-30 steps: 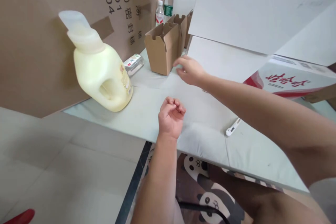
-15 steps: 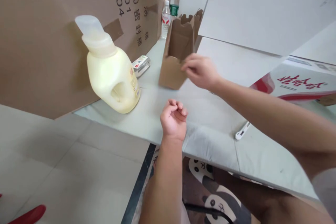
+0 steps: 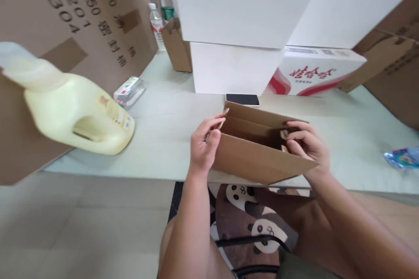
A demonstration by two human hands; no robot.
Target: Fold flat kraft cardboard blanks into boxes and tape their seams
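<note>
An open-topped brown cardboard box (image 3: 255, 159) rests on the table's near side, its long side facing me. My left hand (image 3: 202, 146) is closed on its left end, thumb outside and fingers at the end flap. At the other end, my right hand (image 3: 309, 146) pinches the right flap at the rim. Down inside the box it is dark, and I see the inner walls but not the floor clearly. Just behind it lies a dark-screened phone (image 3: 242, 100).
A yellow detergent jug (image 3: 75, 113) stands at left by a large printed carton (image 3: 98, 52). Behind are a small clear pack (image 3: 129, 91), two bottles (image 3: 157, 28), another brown box (image 3: 178, 48), white boxes (image 3: 234, 67) and a red-and-white carton (image 3: 314, 74). A blue packet (image 3: 402, 158) lies right.
My view has turned right. Earlier my right hand was by the brown box at the back and my left was empty; now both hands hold a brown box near me.
</note>
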